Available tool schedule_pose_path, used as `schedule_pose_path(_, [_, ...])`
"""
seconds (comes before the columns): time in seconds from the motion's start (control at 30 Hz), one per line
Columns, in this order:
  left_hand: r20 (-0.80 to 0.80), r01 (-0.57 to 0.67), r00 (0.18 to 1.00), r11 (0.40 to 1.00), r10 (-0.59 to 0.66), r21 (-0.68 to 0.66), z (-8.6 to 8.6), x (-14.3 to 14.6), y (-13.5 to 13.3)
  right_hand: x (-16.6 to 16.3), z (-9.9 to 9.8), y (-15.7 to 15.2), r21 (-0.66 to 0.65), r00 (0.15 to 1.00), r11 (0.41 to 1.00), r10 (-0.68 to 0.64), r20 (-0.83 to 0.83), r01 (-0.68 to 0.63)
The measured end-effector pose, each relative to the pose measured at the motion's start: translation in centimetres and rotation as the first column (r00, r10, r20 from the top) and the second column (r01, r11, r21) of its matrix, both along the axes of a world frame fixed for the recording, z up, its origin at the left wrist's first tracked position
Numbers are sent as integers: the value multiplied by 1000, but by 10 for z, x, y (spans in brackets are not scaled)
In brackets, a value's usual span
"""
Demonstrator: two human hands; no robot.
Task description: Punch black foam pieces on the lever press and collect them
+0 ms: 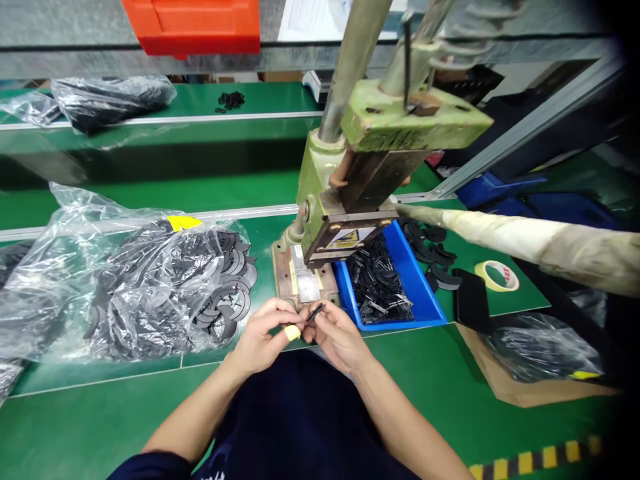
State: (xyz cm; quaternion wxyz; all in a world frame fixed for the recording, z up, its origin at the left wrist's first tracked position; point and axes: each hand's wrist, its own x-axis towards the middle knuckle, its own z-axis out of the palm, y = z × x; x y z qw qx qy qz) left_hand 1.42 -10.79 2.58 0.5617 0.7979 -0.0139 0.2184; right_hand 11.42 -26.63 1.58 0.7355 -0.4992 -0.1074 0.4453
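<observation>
My right hand [337,333] pinches a small black elongated part [315,312] between thumb and fingers. Close beside it, my left hand [265,333] has its thumb and fingers pressed together, with yellow tape [293,333] round the thumb; whatever lies between those fingertips is hidden. Both hands meet just in front of the metal base plate [306,283] of a green hand press [345,180]. To their right stands a blue bin [425,293] full of small black parts [377,277].
On the left lies an open clear plastic bag [150,293] with curved black pieces [233,293] spilling out. The press's wrapped lever [525,240] reaches across the right side. A tape roll [497,276], a black phone-like slab [471,300] and another bag [545,347] lie beyond the bin.
</observation>
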Motion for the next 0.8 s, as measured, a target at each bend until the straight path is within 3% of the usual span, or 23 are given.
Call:
schedule_pose_path(0.2, [-12, 163, 987, 986, -162, 34, 5, 4, 15, 3, 2, -1, 44, 959, 981, 195, -208, -190])
schedule_pose_path(0.33, [25, 206, 978, 976, -208, 77, 8, 6, 15, 0, -3, 0, 42, 934, 980, 197, -299, -193])
schedule_pose_path(0.4, [18, 169, 985, 978, -172, 122, 9, 10, 16, 0, -4, -2, 15, 939, 988, 149, -311, -152])
schedule_pose_path(0.47, [7, 41, 999, 983, -43, 179, 5, 20, 18, 2, 0, -6, -14, 955, 997, 74, -287, -81])
schedule_pose_path(0.57, [3, -147, 988, 944, 153, 296, -10, 44, 24, 5, 12, -18, -33, 980, 999, 3, -201, -10])
schedule_pose_path(0.7, [0, -146, 987, 881, 164, 450, -43, 77, 35, 14, 39, -43, -13, 998, 1000, -25, -60, 24])
schedule_pose_path(0.8, [-45, -111, 985, 818, 165, 564, -57, 89, 42, 29, 55, -67, 14, 979, 993, -115, 166, 114])
